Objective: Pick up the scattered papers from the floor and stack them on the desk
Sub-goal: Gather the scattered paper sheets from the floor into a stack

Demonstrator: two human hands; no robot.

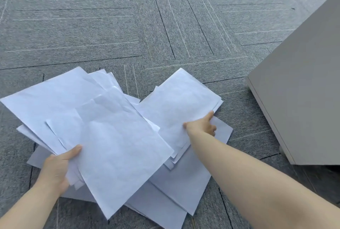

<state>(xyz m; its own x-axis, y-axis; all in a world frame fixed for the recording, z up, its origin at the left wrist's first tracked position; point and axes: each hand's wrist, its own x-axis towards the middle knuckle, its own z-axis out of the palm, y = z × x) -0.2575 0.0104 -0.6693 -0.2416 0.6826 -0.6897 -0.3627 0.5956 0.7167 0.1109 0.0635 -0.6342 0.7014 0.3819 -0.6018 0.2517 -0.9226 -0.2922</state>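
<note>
My left hand (57,168) grips a fanned bundle of white papers (103,133) by its near left edge, thumb on top, holding it above the floor. My right hand (202,125) reaches forward and pinches the near right edge of a smaller stack of white sheets (176,103), with the thumb on top and the fingers beneath. More white papers (176,190) lie flat on the grey carpet under both bundles, partly hidden by them. The desk top is not in view.
A grey cabinet (301,89) stands on the carpet at the right, its low corner close to my right forearm. Grey carpet tiles (110,32) stretch out ahead and to the left.
</note>
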